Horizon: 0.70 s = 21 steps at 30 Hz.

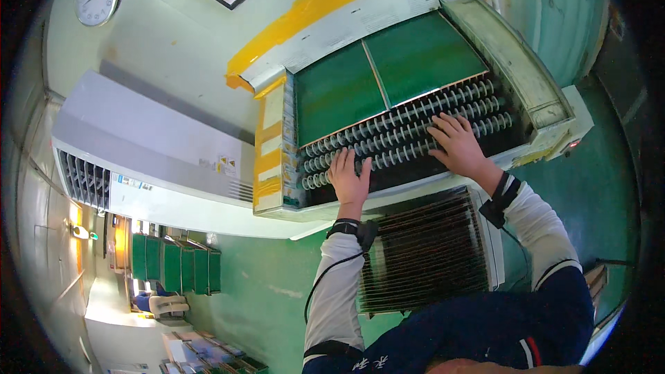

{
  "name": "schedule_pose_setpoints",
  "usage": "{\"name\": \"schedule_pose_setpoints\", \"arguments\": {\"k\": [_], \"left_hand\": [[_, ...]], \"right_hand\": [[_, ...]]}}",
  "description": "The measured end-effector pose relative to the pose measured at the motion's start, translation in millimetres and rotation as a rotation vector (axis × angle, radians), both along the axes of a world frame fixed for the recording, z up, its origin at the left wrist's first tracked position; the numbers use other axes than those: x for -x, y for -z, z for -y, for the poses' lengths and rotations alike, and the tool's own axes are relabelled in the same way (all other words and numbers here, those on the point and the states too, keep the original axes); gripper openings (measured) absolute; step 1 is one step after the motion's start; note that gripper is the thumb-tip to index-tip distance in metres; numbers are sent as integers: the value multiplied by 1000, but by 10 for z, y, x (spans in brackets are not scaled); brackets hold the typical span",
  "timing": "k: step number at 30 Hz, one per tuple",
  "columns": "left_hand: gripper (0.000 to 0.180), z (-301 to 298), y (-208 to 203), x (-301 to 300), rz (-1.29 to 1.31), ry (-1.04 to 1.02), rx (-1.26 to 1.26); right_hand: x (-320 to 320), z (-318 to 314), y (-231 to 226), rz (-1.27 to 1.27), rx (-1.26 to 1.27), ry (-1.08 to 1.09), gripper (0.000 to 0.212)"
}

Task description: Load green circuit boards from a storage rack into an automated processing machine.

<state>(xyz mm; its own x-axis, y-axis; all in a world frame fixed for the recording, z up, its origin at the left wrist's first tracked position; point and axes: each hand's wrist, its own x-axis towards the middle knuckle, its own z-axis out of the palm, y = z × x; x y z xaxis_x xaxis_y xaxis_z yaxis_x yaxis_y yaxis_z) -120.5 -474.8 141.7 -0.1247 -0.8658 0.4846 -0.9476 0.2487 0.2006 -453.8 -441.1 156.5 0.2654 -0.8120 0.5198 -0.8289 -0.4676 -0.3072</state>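
Several shafts lined with grey disc rollers (409,131) run across the open end of a conveyor machine. Two flat green boards (336,100), split by a narrow bright strip (376,73), lie just beyond them. My left hand (348,179) is over the left part of the nearest rollers, fingers stretched out and thumb apart. Farther right, my right hand (457,145) reaches over the same rollers with its fingers spread. Neither hand shows anything in its grip. Whether the fingertips touch the rollers, I cannot tell. Dark bands are round both wrists, over white sleeves.
Below the machine's near edge stands a rack of closely spaced dark slats or panels (424,253), close to my body. A tall white air-conditioner-like cabinet (159,145) is on the left. Pale machine side walls (516,62) flank the rollers. Green racks (176,266) and another person (143,301) are farther off.
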Motion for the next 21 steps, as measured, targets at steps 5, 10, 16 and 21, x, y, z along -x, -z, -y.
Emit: {"name": "schedule_pose_setpoints", "arguments": {"k": [5, 10, 16, 21], "left_hand": [[57, -2, -13, 21, -1, 2, -14], [57, 7, -22, 31, -40, 9, -27], [57, 19, 19, 11, -50, 17, -5], [55, 18, 40, -6, -64, 20, 5]], "right_hand": [[-7, -7, 14, -4, -10, 21, 56], [-3, 1, 38, -25, 1, 44, 54], [-3, 8, 28, -14, 21, 56, 51], [-20, 28, 36, -30, 10, 78, 50]]}}
